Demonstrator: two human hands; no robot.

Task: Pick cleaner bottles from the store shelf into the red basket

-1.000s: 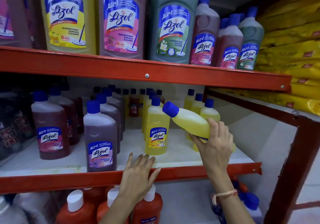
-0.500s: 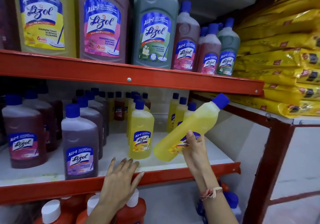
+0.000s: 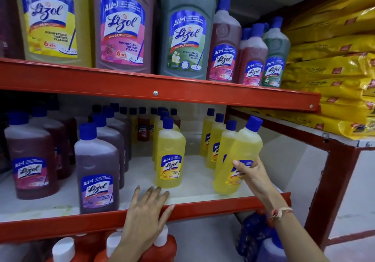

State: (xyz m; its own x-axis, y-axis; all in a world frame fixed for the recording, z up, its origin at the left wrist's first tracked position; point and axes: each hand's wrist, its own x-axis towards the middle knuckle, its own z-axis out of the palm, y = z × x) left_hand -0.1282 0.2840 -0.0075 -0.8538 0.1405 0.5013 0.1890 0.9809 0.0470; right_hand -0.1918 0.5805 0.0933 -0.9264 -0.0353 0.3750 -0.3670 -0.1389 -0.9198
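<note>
My right hand [image 3: 250, 175] grips a yellow cleaner bottle [image 3: 241, 150] with a blue cap around its label. The bottle is nearly upright, leaning a little right, and its base sits at the front right of the middle shelf [image 3: 198, 207]. My left hand [image 3: 148, 211] rests flat, fingers spread, on that shelf's red front edge and holds nothing. Another yellow bottle [image 3: 169, 156] stands just behind my left hand. A purple bottle [image 3: 97, 170] stands to its left. The red basket is not in view.
Large Lizol bottles [image 3: 123, 24] line the upper shelf. Several dark red bottles [image 3: 30, 156] stand at the middle left. Orange bottles with white caps [image 3: 164, 245] sit below. Yellow sacks [image 3: 332, 69] are stacked at the right, beside a red upright post [image 3: 332, 184].
The yellow bottle swung from lying with its cap to the left, through a steep tilt, to almost upright on the shelf. My left hand stayed on the shelf edge.
</note>
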